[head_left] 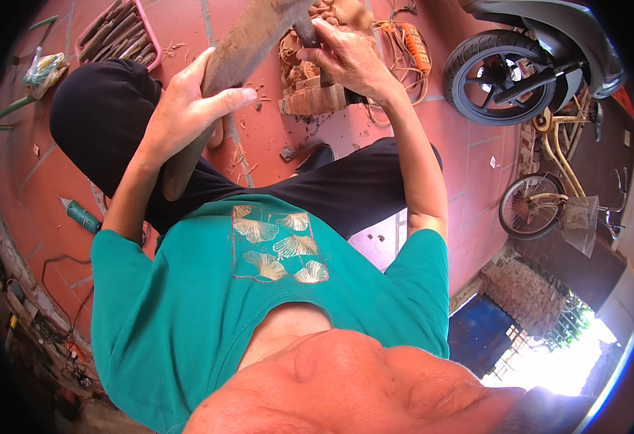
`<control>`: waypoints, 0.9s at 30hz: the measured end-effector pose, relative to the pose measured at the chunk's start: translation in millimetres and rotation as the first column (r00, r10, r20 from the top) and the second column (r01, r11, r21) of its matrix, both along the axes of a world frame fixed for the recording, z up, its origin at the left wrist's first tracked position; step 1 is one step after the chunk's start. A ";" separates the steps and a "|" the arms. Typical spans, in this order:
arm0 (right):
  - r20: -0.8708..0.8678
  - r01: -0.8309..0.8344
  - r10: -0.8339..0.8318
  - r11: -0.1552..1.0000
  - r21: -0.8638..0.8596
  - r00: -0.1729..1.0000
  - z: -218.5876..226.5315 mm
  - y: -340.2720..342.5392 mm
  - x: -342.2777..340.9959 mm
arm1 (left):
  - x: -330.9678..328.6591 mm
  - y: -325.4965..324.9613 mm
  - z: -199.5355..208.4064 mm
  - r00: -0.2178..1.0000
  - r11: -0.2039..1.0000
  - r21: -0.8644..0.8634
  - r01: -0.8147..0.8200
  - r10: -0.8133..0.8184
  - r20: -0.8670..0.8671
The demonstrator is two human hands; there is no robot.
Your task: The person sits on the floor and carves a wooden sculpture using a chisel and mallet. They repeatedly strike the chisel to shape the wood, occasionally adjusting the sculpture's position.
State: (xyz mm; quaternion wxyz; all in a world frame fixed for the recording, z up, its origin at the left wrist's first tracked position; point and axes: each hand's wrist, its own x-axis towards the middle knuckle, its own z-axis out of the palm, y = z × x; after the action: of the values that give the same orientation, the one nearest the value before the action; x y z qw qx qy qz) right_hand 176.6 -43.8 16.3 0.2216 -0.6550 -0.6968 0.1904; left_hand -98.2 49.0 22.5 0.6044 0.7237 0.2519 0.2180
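Two hands on the job, mid-carve by my read: plank (241, 58) runs from lap to top centre, left hand (187, 108) clamped on its middle, right hand (342, 54) closed on a dark tool (310, 35), chips (241, 155) on tiles, shaping unfinished.

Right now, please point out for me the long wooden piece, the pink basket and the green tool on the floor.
long wooden piece (248, 43), head view, on its broad upper face.
pink basket (153, 45), head view, on its right rim.
green tool (82, 215), head view, on its body.
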 end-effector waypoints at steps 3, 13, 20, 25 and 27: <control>0.004 0.000 0.000 1.000 0.006 1.000 1.3 -0.9 -1.7 | -2.8 3.1 15.7 0.999 0.968 -0.248 -0.034 0.038 0.012; 0.042 0.001 -0.006 0.993 0.121 0.999 -5.5 1.5 0.0 | -1.8 2.5 9.0 0.996 0.998 -0.044 0.045 -0.048 -0.072; -0.058 0.088 -0.091 0.995 -0.049 0.994 3.3 -6.1 16.7 | -3.3 6.0 20.2 0.999 0.981 -0.190 -0.041 0.046 0.022; -0.076 0.079 -0.078 0.997 0.010 0.994 5.9 -15.1 17.6 | -1.7 4.5 21.6 0.985 0.969 -0.233 -0.079 0.111 0.128; -0.084 0.047 -0.045 0.999 0.017 0.995 11.4 -15.1 13.7 | -0.6 1.6 23.4 0.988 0.961 -0.270 -0.062 0.097 0.118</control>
State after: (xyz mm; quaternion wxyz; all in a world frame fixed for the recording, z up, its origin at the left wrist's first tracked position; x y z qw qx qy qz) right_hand 190.3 -58.9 27.7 0.2610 -0.6602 -0.6736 0.2059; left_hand -98.9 50.6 45.9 0.7017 0.6099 0.2677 0.2530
